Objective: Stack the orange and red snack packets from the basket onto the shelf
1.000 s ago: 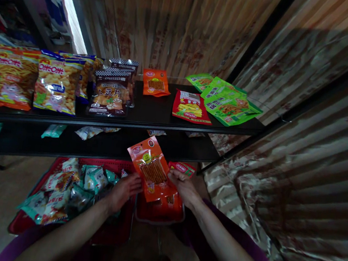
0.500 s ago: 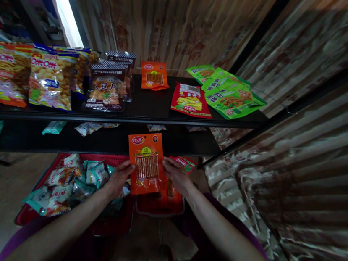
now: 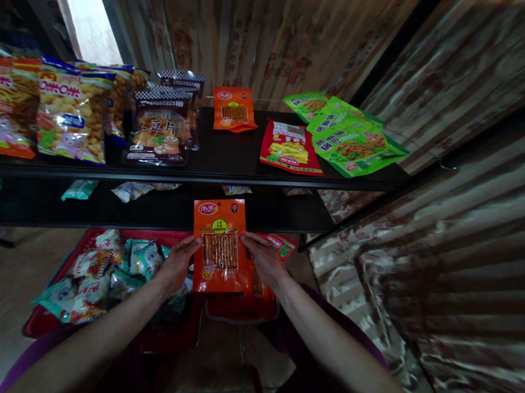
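Observation:
An orange snack packet point(image 3: 220, 249) with a clear window showing brown sticks is held upright between both hands, in front of the lower shelf. My left hand point(image 3: 178, 264) pinches its left edge, thumb on the front. My right hand point(image 3: 266, 259) grips the right edge the same way. Beneath it stands a small red basket point(image 3: 241, 312) with more orange packets, partly hidden by the held one. A red-and-green packet point(image 3: 280, 246) shows just behind my right hand. On the upper shelf lies a similar orange packet point(image 3: 233, 110).
The black upper shelf point(image 3: 229, 157) also carries yellow puffed-snack bags point(image 3: 72, 112), brown potato-slice packets point(image 3: 162, 127), a red packet point(image 3: 291, 148) and green packets point(image 3: 350, 140). A larger red basket point(image 3: 48, 323) full of small bags stands at left. A patterned curtain point(image 3: 456, 214) hangs at right.
The view has shifted slightly. My right hand's fingertips have slid a little further inward over the packet's right edge; both hands still hold it in nearly the same place.

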A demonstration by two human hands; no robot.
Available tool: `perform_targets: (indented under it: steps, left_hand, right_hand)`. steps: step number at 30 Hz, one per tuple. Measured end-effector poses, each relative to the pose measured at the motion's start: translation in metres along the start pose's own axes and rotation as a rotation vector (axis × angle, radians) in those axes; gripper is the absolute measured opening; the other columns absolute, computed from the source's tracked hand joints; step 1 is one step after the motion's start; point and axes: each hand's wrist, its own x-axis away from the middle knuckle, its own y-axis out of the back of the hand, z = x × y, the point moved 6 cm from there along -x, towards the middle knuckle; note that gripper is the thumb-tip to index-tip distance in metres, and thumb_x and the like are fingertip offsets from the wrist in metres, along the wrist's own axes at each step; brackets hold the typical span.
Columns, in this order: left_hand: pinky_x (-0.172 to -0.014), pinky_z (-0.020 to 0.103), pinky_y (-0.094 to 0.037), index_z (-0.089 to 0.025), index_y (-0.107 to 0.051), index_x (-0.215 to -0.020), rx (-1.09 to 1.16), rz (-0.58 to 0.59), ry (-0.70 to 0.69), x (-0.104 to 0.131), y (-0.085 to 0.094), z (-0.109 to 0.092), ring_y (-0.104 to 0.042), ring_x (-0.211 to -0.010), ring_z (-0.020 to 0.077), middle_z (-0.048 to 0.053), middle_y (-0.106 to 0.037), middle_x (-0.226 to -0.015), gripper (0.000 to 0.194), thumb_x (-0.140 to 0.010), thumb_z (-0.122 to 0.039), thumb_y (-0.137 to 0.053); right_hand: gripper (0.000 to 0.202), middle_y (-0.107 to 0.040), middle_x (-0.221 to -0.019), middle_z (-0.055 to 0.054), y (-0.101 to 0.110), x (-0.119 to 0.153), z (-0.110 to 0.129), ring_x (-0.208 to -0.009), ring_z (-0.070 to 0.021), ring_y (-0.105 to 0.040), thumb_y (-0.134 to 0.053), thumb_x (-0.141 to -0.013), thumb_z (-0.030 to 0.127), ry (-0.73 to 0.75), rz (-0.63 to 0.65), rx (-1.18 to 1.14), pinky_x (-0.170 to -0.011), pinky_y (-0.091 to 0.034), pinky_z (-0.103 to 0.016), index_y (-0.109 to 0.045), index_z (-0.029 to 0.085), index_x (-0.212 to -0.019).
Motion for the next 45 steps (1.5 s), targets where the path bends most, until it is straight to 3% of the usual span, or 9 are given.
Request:
perform_targets:
  steps: [16,21,28,30,34,39,45]
  left_hand:
    - [-0.086,0.037,-0.048,-0.018,-0.07,-0.085,0.037,-0.002,-0.003,-0.003,-0.009,-0.003,-0.066,-0.092,0.0237,0.005,-0.074,-0.09,0.034,-0.059,-0.037,-0.079]
    - [-0.084,0.035,-0.049,-0.017,-0.07,-0.089,0.017,0.047,0.013,0.001,-0.016,-0.004,-0.066,-0.091,0.0231,0.006,-0.074,-0.093,0.036,-0.062,-0.04,-0.077]
    - [-0.074,0.031,-0.05,-0.016,-0.067,-0.101,-0.007,0.173,0.122,0.008,-0.018,0.009,-0.067,-0.087,0.0222,0.008,-0.072,-0.102,0.042,-0.063,-0.029,-0.077]
    - [-0.073,0.031,-0.05,-0.016,-0.066,-0.104,-0.051,0.2,0.137,0.011,-0.016,0.012,-0.067,-0.087,0.0227,0.008,-0.072,-0.102,0.045,-0.062,-0.028,-0.078]
    - [-0.073,0.032,-0.05,-0.017,-0.068,-0.101,-0.06,0.145,0.122,0.011,-0.011,0.012,-0.068,-0.083,0.0217,0.006,-0.073,-0.095,0.045,-0.059,-0.029,-0.079]
    - [-0.073,0.03,-0.05,-0.016,-0.07,-0.094,-0.014,0.071,0.056,0.008,-0.008,0.001,-0.068,-0.079,0.0193,0.005,-0.074,-0.088,0.041,-0.056,-0.029,-0.08]
    - [-0.075,0.03,-0.051,-0.017,-0.07,-0.092,0.024,0.069,0.028,0.002,-0.007,-0.003,-0.067,-0.079,0.0185,0.004,-0.074,-0.09,0.037,-0.057,-0.025,-0.079]
  right_hand:
    - [0.031,-0.07,-0.07,0.004,0.003,0.002,0.006,-0.066,-0.0114,-0.06,-0.083,-0.049,0.039,0.037,-0.041,-0.075,-0.066,-0.045,-0.024,-0.07,0.022,-0.071]
    - [0.031,-0.07,-0.069,0.004,0.01,-0.001,0.001,-0.064,-0.0119,-0.061,-0.084,-0.05,0.036,0.026,-0.068,-0.102,-0.064,-0.047,-0.024,-0.07,0.021,-0.074]
    - [0.024,-0.071,-0.068,0.002,0.013,-0.008,-0.005,-0.067,-0.0152,-0.065,-0.081,-0.057,0.028,-0.006,-0.075,-0.176,-0.068,-0.053,-0.027,-0.067,0.021,-0.075]
    - [0.023,-0.071,-0.067,0.002,0.013,-0.01,-0.005,-0.066,-0.0146,-0.065,-0.081,-0.058,0.027,-0.017,-0.066,-0.178,-0.068,-0.053,-0.026,-0.067,0.021,-0.076]
    - [0.022,-0.071,-0.07,0.003,0.012,-0.007,-0.004,-0.065,-0.0121,-0.065,-0.079,-0.06,0.025,-0.042,0.002,-0.165,-0.062,-0.052,-0.022,-0.068,0.021,-0.078]
    - [0.036,-0.073,-0.079,0.002,0.008,0.007,-0.008,-0.068,-0.0106,-0.067,-0.078,-0.058,0.013,-0.165,0.139,-0.101,-0.063,-0.052,-0.021,-0.067,0.022,-0.091]
    - [0.029,-0.073,-0.076,0.002,0.01,0.015,-0.015,-0.066,-0.011,-0.068,-0.076,-0.059,0.007,-0.228,0.155,-0.079,-0.065,-0.055,-0.023,-0.066,0.02,-0.084]
